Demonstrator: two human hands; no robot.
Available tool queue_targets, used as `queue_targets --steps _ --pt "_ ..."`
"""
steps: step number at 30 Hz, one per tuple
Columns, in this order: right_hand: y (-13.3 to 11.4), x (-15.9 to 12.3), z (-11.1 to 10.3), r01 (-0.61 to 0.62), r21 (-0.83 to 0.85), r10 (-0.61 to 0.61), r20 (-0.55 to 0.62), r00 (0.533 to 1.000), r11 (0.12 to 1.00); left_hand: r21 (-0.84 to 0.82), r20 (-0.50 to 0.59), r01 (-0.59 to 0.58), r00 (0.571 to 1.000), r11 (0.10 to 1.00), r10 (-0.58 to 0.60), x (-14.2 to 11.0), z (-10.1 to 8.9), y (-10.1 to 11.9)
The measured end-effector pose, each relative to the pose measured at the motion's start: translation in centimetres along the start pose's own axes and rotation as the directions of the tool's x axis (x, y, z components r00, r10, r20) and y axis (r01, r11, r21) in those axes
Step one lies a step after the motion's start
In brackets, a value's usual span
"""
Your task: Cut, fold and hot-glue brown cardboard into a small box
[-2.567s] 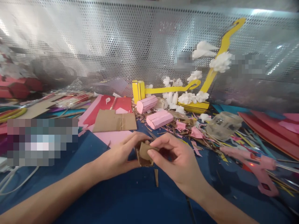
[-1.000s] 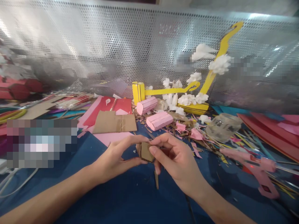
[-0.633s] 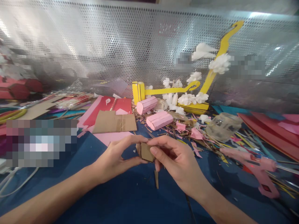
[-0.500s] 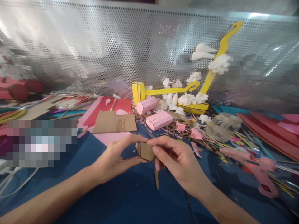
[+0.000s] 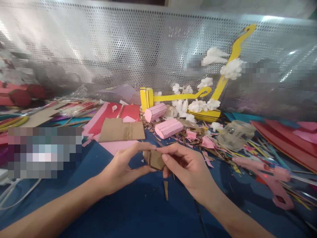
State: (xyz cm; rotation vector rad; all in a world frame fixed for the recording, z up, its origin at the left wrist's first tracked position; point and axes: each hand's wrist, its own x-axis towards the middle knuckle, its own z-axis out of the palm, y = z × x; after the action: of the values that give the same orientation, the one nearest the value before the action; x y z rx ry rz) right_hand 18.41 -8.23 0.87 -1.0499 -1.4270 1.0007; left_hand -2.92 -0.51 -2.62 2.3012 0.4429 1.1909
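Note:
A small brown cardboard piece [image 5: 156, 160] with angled edges is held up between my two hands, above the blue tabletop. My left hand [image 5: 128, 162] pinches it from the left, thumb below and fingers on top. From the right, my right hand [image 5: 184, 163] grips its upper corner and side with thumb and fingers; some of these fingers are hidden behind it. A narrow cardboard strip [image 5: 165, 190] lies on the table just below the hands. Beyond them rest two pink prism shapes, one nearer [image 5: 169, 128] and one farther [image 5: 156, 112].
At right lies a pink glue gun [image 5: 268, 180] with a lit red light, beside a clear plastic container [image 5: 236, 135]. Scraps [image 5: 198, 138] litter the middle. A flat cardboard sheet [image 5: 121, 130] sits on coloured paper. Yellow shapes with white flowers [image 5: 205, 114] stand against a perforated metal panel [image 5: 111, 49].
The cardboard piece has turned slightly in my fingers, so more of its left side edge shows. Both hands stay in nearly the same place, still gripping it.

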Motion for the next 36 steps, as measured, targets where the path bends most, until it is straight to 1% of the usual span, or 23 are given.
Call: queue_targets --steps 3,9,13,18,21,24,31,36 --pt "0.1 -0.06 0.05 0.014 -0.001 -0.014 -0.007 1.0 1.0 -0.007 -0.008 -0.001 1.0 1.0 0.001 0.09 -0.04 0.01" --pt "-0.02 -0.11 0.11 0.021 -0.007 -0.021 0.0 1.0 1.0 -0.019 0.014 -0.006 1.0 1.0 0.006 0.21 -0.08 0.34" --pt "0.01 -0.11 0.07 0.033 -0.041 -0.032 0.018 0.999 0.999 -0.014 0.025 -0.003 1.0 1.0 0.004 0.3 -0.15 0.49" --pt "-0.08 -0.09 0.09 0.021 -0.069 -0.02 0.015 1.0 0.997 -0.012 0.044 0.028 0.999 1.0 -0.027 0.34 -0.15 0.55" --pt "-0.21 -0.07 0.18 0.0 -0.045 0.001 0.02 1.0 0.999 -0.034 0.036 0.043 0.998 0.998 -0.042 0.38 -0.08 0.69" --pt "-0.14 -0.11 0.13 0.015 -0.03 -0.014 0.018 1.0 0.999 -0.057 0.022 0.064 0.998 0.996 -0.063 0.42 -0.03 0.76" --pt "0.39 -0.08 -0.61 0.102 -0.193 -0.108 -0.019 0.994 0.976 -0.093 -0.055 0.159 0.985 0.983 -0.164 0.08 0.02 0.12" --pt "0.66 0.23 -0.64 0.053 -0.148 -0.056 -0.014 0.998 0.988 -0.12 -0.068 0.152 0.985 0.981 -0.161 -0.05 0.07 0.16"
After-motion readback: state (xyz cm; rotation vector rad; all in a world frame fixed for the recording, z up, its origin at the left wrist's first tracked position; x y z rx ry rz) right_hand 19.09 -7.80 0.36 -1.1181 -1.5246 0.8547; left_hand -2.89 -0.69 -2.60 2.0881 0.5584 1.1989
